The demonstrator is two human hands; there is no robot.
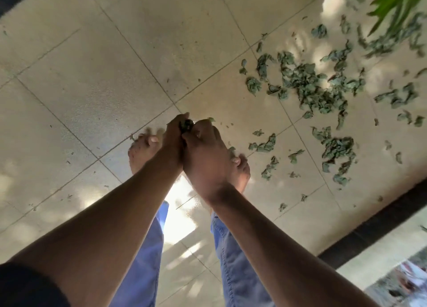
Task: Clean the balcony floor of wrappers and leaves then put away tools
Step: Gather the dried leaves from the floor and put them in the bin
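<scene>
My left hand (173,137) and my right hand (205,158) are pressed together out in front of me, above my bare feet. Between them they hold a small dark clump of leaves (186,124), fingers curled round it. Several dry green leaves (307,82) lie scattered over the beige floor tiles (97,75) to the right, with a smaller patch (337,149) nearer my right foot. No tool is in view.
A green plant (397,4) hangs in at the top right. A dark threshold strip (374,223) runs along the lower right edge of the tiles. My bare feet (143,149) stand on the tiles, in blue trousers.
</scene>
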